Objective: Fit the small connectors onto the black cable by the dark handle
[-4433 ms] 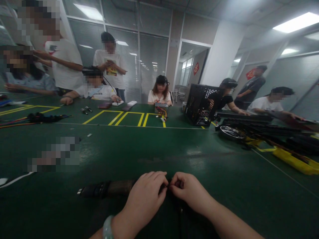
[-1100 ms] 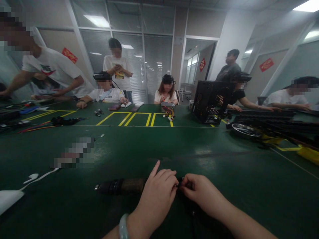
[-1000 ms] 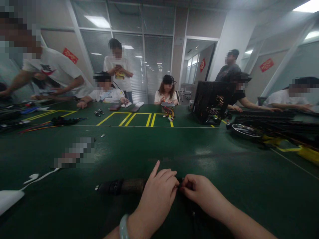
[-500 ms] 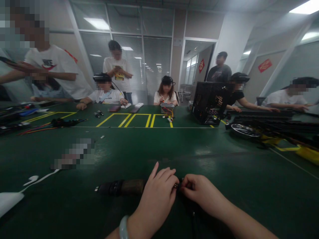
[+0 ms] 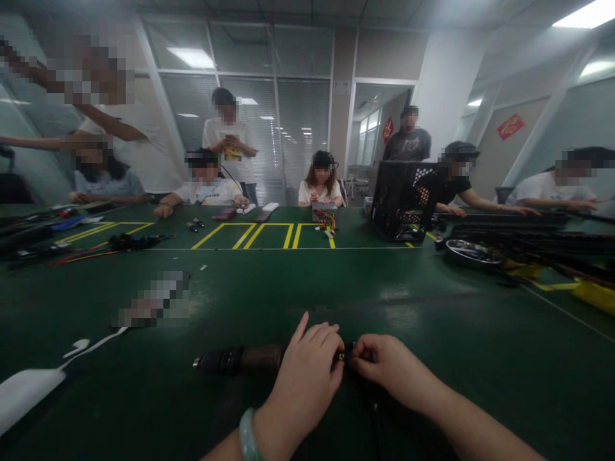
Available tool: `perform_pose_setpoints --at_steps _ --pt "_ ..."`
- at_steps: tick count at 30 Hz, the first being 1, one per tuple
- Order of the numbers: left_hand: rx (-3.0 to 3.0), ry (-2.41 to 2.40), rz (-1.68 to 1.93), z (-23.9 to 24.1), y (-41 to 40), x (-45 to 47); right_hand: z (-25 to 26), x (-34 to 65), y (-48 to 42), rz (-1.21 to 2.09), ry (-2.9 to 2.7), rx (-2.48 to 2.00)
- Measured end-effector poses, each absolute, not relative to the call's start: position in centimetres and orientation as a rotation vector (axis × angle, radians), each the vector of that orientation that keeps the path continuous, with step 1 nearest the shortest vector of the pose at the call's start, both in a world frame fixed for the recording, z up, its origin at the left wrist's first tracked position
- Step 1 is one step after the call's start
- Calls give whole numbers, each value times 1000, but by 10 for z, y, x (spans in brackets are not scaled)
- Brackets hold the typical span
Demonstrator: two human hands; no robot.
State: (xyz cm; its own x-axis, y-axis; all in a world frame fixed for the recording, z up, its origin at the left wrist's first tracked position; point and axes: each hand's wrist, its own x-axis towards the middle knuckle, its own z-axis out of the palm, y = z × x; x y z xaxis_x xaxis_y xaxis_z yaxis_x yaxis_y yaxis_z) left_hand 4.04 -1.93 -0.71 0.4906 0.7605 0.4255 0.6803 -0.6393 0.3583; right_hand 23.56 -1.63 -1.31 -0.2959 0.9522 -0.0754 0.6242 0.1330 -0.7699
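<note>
A long dark cylindrical tool (image 5: 259, 359) with a brownish middle and a small silver tip lies across the green table in front of me. My left hand (image 5: 310, 362) is closed over its right part, thumb and fingers curled round it and the index finger raised. Small brass-coloured metal shows beside the left fingertips. Close to that end, my right hand (image 5: 377, 360) is closed in a pinch; the small dark piece between its fingertips is too hidden to name. A dark cable or rod (image 5: 375, 416) runs below the right hand, partly in shadow.
A white power bank-like block (image 5: 31, 394) with a white cable lies at left. Farther off stand a black computer case (image 5: 406, 202) and a power supply (image 5: 325, 208) with coloured wires. Cable bundles (image 5: 120, 243) lie left, a spoked wheel (image 5: 473, 251) right. Several people sit or stand around.
The view has shifted slightly, so table items appear a little farther right and lower. Both hands keep their hold at the tool's end. A standing person at left has raised an arm.
</note>
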Motion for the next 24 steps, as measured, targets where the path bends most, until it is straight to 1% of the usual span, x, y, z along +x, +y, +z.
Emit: perform_pose_setpoints --at_steps 6,14,17,24 --pt "2533 1326 714 -8 -20 43 -12 234 -17 1047 -1961 -1513" --pt "2585 1357 649 -6 -21 44 -7 219 -23 861 -1930 -1689" --pt "2605 1356 639 -6 -22 43 -4 215 -25 820 -1964 -1685" --pt "2647 1160 887 7 -33 44 0 211 -28 461 -2063 -1592"
